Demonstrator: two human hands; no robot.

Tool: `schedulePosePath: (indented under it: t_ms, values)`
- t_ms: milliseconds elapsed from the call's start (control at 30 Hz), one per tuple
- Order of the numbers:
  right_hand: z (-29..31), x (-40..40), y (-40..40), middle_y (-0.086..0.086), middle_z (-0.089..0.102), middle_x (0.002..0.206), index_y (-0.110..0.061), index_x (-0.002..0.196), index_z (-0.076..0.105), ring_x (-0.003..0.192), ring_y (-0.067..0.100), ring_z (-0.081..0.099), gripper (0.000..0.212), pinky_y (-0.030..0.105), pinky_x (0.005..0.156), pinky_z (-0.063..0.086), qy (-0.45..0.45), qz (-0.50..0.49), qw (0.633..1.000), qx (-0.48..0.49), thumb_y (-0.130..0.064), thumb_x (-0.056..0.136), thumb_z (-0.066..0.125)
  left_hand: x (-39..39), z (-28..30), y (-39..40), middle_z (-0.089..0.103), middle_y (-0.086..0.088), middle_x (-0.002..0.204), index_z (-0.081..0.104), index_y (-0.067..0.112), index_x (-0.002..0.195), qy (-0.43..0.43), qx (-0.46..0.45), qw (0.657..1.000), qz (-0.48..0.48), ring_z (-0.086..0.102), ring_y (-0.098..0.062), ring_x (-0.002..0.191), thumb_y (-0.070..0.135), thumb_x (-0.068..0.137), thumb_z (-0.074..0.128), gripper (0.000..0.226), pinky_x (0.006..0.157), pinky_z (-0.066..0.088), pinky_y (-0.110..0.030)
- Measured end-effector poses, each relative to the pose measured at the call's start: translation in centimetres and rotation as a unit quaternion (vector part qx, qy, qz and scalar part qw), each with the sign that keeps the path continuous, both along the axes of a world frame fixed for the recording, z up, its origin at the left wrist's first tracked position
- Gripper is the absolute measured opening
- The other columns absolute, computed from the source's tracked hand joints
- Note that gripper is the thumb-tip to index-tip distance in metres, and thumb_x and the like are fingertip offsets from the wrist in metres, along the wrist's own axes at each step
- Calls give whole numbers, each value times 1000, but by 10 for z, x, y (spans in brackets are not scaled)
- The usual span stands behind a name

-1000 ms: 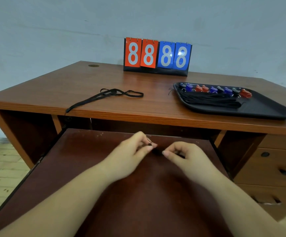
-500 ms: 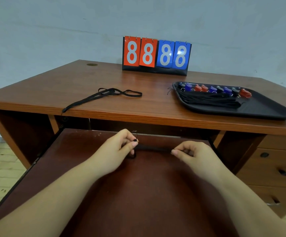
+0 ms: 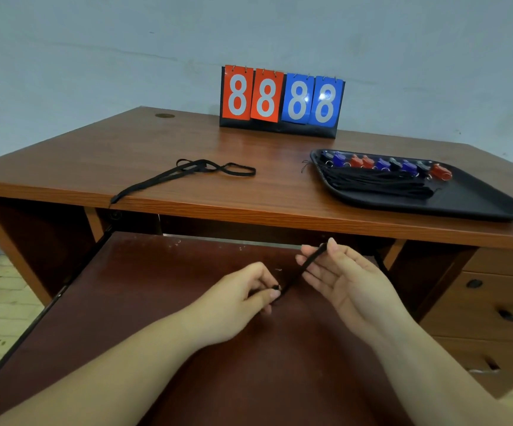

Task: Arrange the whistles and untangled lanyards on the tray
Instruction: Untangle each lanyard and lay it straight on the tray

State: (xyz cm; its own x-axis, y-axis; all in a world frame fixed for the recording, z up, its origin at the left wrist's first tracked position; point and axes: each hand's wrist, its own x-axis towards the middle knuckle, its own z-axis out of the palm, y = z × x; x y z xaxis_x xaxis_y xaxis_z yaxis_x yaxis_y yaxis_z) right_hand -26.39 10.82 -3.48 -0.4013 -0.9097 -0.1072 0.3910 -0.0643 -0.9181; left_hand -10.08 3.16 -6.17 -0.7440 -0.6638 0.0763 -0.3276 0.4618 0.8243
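Pinching a black lanyard point(image 3: 305, 265), left hand point(image 3: 242, 298) hides its end

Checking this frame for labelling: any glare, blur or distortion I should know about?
Head view: glare washes the scoreboard's blue cards; wide-angle lens bows the desk edge; the black lanyard between both hands is soft against the dark shelf; whistles small but distinguishable.
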Motion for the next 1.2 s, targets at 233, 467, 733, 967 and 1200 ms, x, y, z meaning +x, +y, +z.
schedulePosePath:
  t_ms: [233,467,733,967,1200]
  values:
    - [-6,4,1,0,59,61,-8,81,64,54,10,57,18,25,64,53,56,-15,998,-8,-24,73,65,-3,-2,0,69,4,86,63,28,83,73,66,993,72,63,-8,83,27,87,64,4,80,49,-23]
    - [-15,16,1,4,76,79,-16,90,71,72,12,71,17,16,64,53,202,11,979,22,-1,84,63,-4,6,1,67,1,64,68,9,92,228,276,928,103,63,-9,61,3,80,67,13,60,52,-19]
    - [-15,21,4,12,74,80,-14,85,72,72,18,68,8,21,65,56,230,34,971,48,-7,82,68,-3,8,6,68,1,67,66,17,106,234,274,931,52,66,-10,66,1,82,64,28,64,54,-20]
    - [-12,21,4,7,73,81,-14,83,71,75,15,70,7,22,65,55,213,44,975,41,-10,84,65,-4,6,2,68,-5,72,69,4,101,232,268,933,55,64,-14,66,6,82,66,19,65,53,-24]
    - [-14,25,2,4,72,80,-11,97,66,71,14,67,22,29,72,56,160,86,983,30,3,80,65,-3,5,-3,68,-4,67,68,5,92,244,282,924,81,66,-18,67,6,81,66,12,67,56,-26]
